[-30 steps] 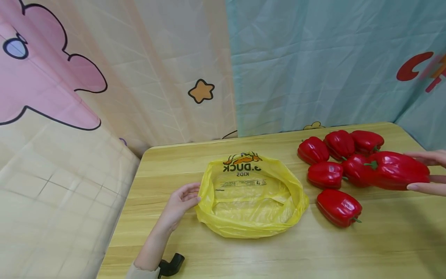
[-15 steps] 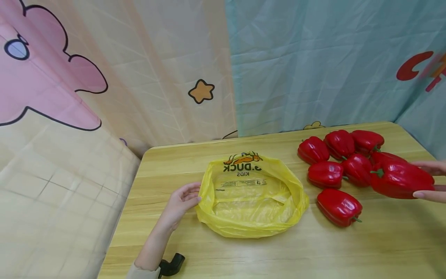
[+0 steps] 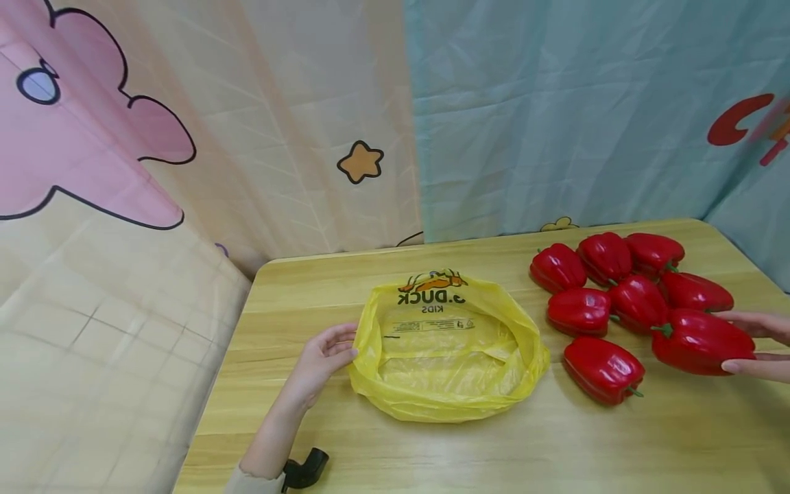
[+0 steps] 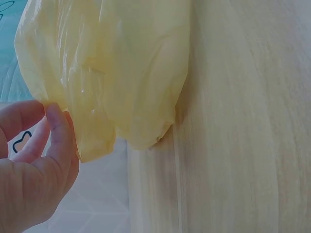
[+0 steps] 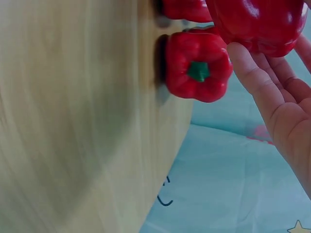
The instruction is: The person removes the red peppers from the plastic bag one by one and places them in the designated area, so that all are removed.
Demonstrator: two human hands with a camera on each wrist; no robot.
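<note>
My left hand (image 3: 322,360) pinches the left rim of a yellow plastic bag (image 3: 444,408), whose mouth stands wide on the table. In the left wrist view, thumb and fingers (image 4: 60,133) meet on the thin plastic of the bag (image 4: 131,73). At the right edge of the head view, my right hand (image 3: 768,369) grips a red bell pepper (image 3: 703,343) by its blunt end, green stem pointing left. The right wrist view has this held pepper (image 5: 262,22) between thumb and fingers; whether it touches the table cannot be told.
Several other red bell peppers lie right of the bag, among them a front one (image 3: 603,370) and one behind the held pepper (image 3: 696,292). A black curved device (image 3: 306,469) sits at the left wrist. Printed curtains (image 3: 531,123) hang behind the wooden table (image 3: 494,456).
The right hand has brought its pepper nearer to me and lower, from over the cluster to beside it. The pepper behind is uncovered. My left hand keeps its place on the bag.
</note>
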